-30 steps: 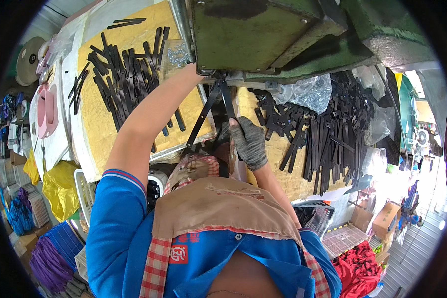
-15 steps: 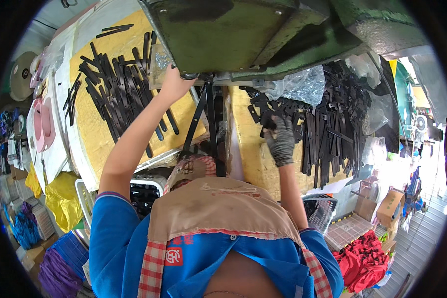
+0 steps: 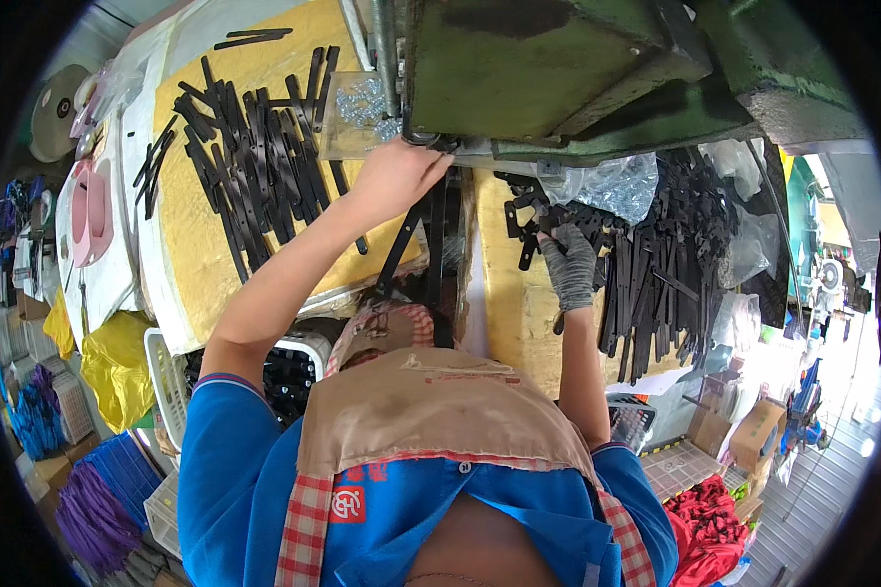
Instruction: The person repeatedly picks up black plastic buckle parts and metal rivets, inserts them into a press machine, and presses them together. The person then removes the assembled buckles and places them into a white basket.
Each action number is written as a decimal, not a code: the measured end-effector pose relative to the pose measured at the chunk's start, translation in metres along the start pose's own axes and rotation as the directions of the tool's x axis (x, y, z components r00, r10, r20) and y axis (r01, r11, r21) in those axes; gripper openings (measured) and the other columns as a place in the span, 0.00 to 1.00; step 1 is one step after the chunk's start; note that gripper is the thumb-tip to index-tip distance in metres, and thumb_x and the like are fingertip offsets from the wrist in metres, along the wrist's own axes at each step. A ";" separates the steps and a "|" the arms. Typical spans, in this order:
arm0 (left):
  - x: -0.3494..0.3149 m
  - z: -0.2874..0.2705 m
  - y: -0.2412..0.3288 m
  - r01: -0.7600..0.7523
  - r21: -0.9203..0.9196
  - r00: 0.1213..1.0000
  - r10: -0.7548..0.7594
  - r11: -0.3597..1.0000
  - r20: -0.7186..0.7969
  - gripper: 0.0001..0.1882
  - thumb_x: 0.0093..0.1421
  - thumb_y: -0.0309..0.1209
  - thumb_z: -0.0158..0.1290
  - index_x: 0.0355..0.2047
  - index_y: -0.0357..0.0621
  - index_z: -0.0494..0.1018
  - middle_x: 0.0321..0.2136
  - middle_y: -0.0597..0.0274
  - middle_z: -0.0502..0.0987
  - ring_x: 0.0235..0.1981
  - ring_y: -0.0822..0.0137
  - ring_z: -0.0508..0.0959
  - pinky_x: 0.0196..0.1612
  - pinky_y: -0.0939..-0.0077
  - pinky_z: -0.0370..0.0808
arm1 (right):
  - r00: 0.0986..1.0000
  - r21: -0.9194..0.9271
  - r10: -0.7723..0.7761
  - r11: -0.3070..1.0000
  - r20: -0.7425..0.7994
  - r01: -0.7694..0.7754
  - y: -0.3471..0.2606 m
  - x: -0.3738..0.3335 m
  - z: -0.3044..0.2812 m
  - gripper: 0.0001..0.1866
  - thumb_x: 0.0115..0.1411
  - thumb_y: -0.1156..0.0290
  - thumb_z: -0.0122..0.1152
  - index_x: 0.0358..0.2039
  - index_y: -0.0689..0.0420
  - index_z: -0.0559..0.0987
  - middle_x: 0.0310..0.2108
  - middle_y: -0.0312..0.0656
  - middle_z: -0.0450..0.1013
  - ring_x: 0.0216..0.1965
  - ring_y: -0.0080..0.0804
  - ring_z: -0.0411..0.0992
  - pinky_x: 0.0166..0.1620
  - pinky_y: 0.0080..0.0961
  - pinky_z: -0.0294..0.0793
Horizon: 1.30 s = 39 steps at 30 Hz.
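My bare left hand point(image 3: 399, 176) is up under the green machine point(image 3: 558, 68), closed on the top end of two long black metal strips point(image 3: 431, 249) that hang down toward my apron. My right hand point(image 3: 570, 266), in a grey glove, is off to the right in the pile of black metal strips point(image 3: 671, 254) on yellow foam. Its fingers curl round one strip at the pile's left edge. A second pile of the same strips point(image 3: 255, 161) lies on the yellow foam pad point(image 3: 191, 245) to the left.
A clear box of silver screws point(image 3: 362, 103) sits by the machine's post. A crumpled plastic bag point(image 3: 612, 181) lies behind the right pile. White baskets point(image 3: 166, 377), a yellow bag point(image 3: 117, 362), cardboard boxes point(image 3: 754, 435) and red cloth point(image 3: 705, 519) stand around below.
My right hand has left the hanging strips at the centre and moved right into the pile. My left hand has stayed at the machine's underside with the strips.
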<state>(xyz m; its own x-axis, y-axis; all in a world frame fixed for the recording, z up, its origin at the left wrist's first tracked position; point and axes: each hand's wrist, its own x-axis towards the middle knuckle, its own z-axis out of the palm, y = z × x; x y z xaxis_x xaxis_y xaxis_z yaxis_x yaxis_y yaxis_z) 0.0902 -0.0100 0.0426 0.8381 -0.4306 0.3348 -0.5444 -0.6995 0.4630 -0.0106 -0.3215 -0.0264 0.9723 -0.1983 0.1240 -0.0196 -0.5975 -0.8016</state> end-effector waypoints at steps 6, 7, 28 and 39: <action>-0.004 0.005 0.009 0.023 0.004 0.991 -0.023 1.000 -0.133 0.15 0.60 0.35 0.55 0.19 0.39 0.75 0.18 0.50 0.76 0.26 0.50 0.76 0.31 0.59 0.76 | 0.977 0.362 0.148 0.911 0.154 -0.196 -0.021 -0.008 0.028 0.29 0.57 0.80 0.66 0.57 0.59 0.65 0.45 0.41 0.70 0.34 0.22 0.71 0.33 0.18 0.77; -0.005 0.007 0.007 -0.003 -0.014 0.976 -0.001 1.000 -0.219 0.16 0.60 0.35 0.56 0.18 0.39 0.75 0.17 0.51 0.75 0.26 0.51 0.76 0.31 0.60 0.76 | 0.972 0.425 0.175 0.876 0.160 -0.228 -0.040 -0.008 0.030 0.29 0.57 0.80 0.65 0.57 0.59 0.64 0.47 0.42 0.69 0.36 0.23 0.72 0.34 0.19 0.79; -0.011 0.008 0.007 0.056 -0.022 0.985 -0.059 0.998 -0.160 0.15 0.56 0.39 0.59 0.22 0.40 0.75 0.24 0.56 0.77 0.28 0.53 0.78 0.32 0.61 0.75 | 0.993 0.482 0.092 0.868 0.076 -0.118 -0.065 -0.008 0.033 0.15 0.62 0.76 0.60 0.48 0.58 0.68 0.33 0.33 0.69 0.27 0.17 0.69 0.32 0.15 0.73; -0.038 -0.008 -0.077 0.198 0.186 0.962 -0.154 0.962 -0.226 0.12 0.54 0.34 0.62 0.36 0.44 0.76 0.34 0.58 0.75 0.42 0.55 0.72 0.46 0.59 0.67 | 0.934 0.573 0.028 0.783 0.356 -0.241 -0.120 0.068 0.094 0.10 0.60 0.67 0.66 0.33 0.61 0.78 0.26 0.36 0.75 0.25 0.22 0.73 0.31 0.22 0.74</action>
<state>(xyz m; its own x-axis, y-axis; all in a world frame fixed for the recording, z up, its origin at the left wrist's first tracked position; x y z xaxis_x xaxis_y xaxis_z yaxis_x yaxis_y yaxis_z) 0.0997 0.0650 0.0007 0.8822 -0.1772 0.4363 -0.3514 -0.8646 0.3592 0.0797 -0.1905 0.0236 0.9906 0.0743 -0.1145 -0.1166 0.0247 -0.9929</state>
